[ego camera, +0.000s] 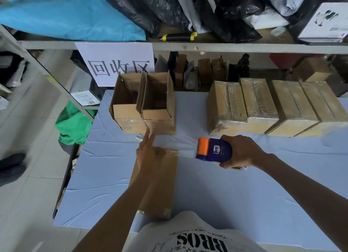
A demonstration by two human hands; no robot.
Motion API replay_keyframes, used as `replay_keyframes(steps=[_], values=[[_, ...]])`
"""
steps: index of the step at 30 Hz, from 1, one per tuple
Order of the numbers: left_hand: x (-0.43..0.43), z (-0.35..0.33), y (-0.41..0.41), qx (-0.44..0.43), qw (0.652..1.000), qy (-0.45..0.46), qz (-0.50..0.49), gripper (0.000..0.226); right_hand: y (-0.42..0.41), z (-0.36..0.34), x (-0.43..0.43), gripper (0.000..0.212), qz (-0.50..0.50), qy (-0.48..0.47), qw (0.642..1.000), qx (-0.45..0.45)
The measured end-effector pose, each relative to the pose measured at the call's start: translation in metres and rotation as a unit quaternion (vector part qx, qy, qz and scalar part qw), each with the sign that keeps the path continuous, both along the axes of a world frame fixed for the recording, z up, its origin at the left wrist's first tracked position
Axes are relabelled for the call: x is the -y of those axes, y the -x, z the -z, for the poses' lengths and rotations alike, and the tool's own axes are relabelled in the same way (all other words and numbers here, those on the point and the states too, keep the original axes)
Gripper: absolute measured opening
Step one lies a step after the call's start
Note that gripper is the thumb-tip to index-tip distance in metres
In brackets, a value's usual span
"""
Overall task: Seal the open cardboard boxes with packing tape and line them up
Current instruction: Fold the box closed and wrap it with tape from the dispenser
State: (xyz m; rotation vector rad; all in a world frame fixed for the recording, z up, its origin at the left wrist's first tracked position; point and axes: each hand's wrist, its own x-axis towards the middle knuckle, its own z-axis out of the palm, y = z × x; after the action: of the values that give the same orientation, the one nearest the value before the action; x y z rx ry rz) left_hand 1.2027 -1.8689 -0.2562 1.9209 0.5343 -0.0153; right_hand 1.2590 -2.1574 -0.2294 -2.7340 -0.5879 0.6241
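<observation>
The big surface (226, 195) has a blue cloth on it, so there is room to work and to set boxes in a line. At its far right, four taped boxes (263, 104) sit side by side, touching. They look shiny with tape, so I think they are done and lined up already. At the far left, two open boxes (143, 101) stand close together with their flaps up. They seem to be waiting their turn.

Right in front of the person lies one closed box (160, 185), long way toward the body. It sits close so both hands can reach it. The left hand (148, 155) rests on its far end with straight fingers. I think it presses the flaps flat so they do not pop up.

The right hand (241, 153) grips the blue tape holder (216, 150) with the orange part, fingers curled round it. It hangs just beside the box, not touching it. It seems ready to run tape down the middle of the top.
</observation>
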Motion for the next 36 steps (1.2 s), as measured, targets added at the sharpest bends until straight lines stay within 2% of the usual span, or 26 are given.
replay_keyframes(steps=[1, 2, 4, 6, 8, 11, 13, 18, 21, 22, 25, 27, 29, 31, 33, 35, 36], values=[[-0.002, 0.001, -0.004, -0.009, 0.999, -0.037, 0.02, 0.034, -0.001, 0.001, 0.0, 0.079, 0.0, 0.001, 1.0, -0.002], [-0.001, 0.004, -0.006, -0.018, 0.993, -0.113, 0.04, 0.042, -0.001, 0.001, -0.001, 0.08, 0.0, 0.0, 1.0, -0.004], [0.004, 0.012, 0.0, -0.037, 0.957, -0.274, 0.083, 0.069, -0.001, 0.0, -0.002, 0.084, -0.002, -0.009, 1.0, -0.009], [0.014, 0.02, 0.009, -0.111, 0.925, -0.344, 0.117, 0.097, -0.001, -0.003, -0.001, 0.085, -0.005, -0.022, 1.0, -0.011], [0.017, 0.03, 0.015, -0.16, 0.902, -0.378, 0.135, 0.104, 0.002, -0.007, 0.0, 0.081, -0.004, -0.038, 0.999, -0.012], [0.01, 0.023, 0.009, -0.119, 0.915, -0.371, 0.104, 0.084, 0.003, -0.017, 0.0, 0.078, -0.001, -0.066, 0.998, 0.015], [0.004, 0.016, 0.004, -0.1, 0.94, -0.308, 0.105, 0.078, 0.002, -0.026, -0.002, 0.078, -0.009, -0.075, 0.996, 0.049], [0.0, -0.002, 0.005, -0.025, 0.979, -0.151, 0.134, 0.081, -0.001, -0.044, -0.019, 0.073, -0.054, -0.042, 0.993, 0.098], [0.0, 0.005, 0.009, -0.041, 0.991, -0.058, 0.11, 0.057, 0.0, -0.044, -0.039, 0.069, -0.072, -0.007, 0.993, 0.095], [-0.004, 0.008, 0.01, -0.037, 0.993, -0.042, 0.107, 0.056, 0.0, -0.043, -0.044, 0.068, -0.07, -0.005, 0.994, 0.087], [-0.026, 0.009, 0.014, -0.017, 0.995, 0.004, 0.103, 0.075, -0.003, -0.044, -0.059, 0.069, -0.054, -0.016, 0.996, 0.067], [-0.038, 0.003, 0.018, 0.014, 0.997, 0.019, 0.078, 0.071, -0.006, -0.047, -0.074, 0.072, -0.057, -0.02, 0.996, 0.067], [-0.041, -0.003, 0.025, 0.071, 0.994, -0.041, 0.069, 0.049, -0.008, -0.049, -0.093, 0.073, -0.07, -0.021, 0.994, 0.078], [-0.035, -0.011, 0.032, 0.084, 0.972, -0.201, 0.094, 0.04, -0.009, -0.05, -0.113, 0.073, -0.074, -0.011, 0.993, 0.089], [-0.026, -0.012, 0.037, 0.041, 0.943, -0.301, 0.135, 0.06, -0.011, -0.05, -0.129, 0.074, -0.064, -0.006, 0.994, 0.093], [-0.021, -0.005, 0.039, -0.021, 0.927, -0.344, 0.15, 0.088, -0.012, -0.049, -0.141, 0.074, -0.05, -0.012, 0.995, 0.086], [-0.021, -0.002, 0.039, -0.04, 0.923, -0.355, 0.141, 0.094, -0.013, -0.049, -0.144, 0.074, -0.044, -0.018, 0.996, 0.08]])
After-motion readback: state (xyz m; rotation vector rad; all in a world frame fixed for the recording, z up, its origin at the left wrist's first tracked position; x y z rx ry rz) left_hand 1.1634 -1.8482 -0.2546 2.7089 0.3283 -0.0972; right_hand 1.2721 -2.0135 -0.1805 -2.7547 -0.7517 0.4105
